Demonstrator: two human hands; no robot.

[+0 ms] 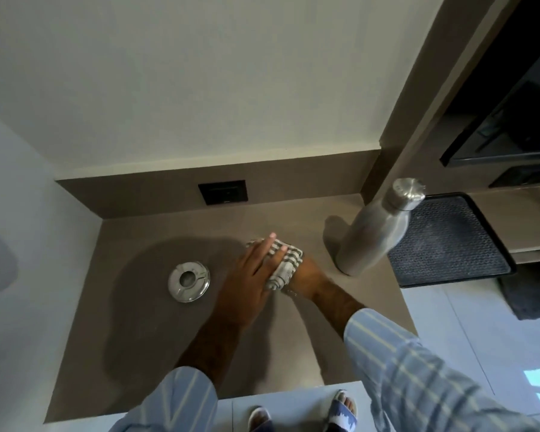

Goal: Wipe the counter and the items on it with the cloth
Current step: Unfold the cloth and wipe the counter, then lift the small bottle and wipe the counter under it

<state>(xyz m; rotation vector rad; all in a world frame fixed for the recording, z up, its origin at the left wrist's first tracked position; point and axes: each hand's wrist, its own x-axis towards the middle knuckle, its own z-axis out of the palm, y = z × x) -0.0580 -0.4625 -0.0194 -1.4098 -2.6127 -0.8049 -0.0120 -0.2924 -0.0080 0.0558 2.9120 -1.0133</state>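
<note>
A folded grey-and-white striped cloth (283,265) lies on the brown counter (156,332) near its middle. My left hand (250,275) rests flat on top of the cloth, fingers stretched out. My right hand (309,275) sits under and beside the cloth's right edge, gripping it. A round metal ashtray (189,281) stands on the counter to the left of my hands. A tall steel bottle (375,229) stands upright to their right.
A black socket plate (222,192) is set in the brown upstand at the back. A dark ribbed tray (449,241) lies right of the bottle, under a shelf unit with a black appliance (512,126). My sandalled feet (340,410) show below the counter's front edge.
</note>
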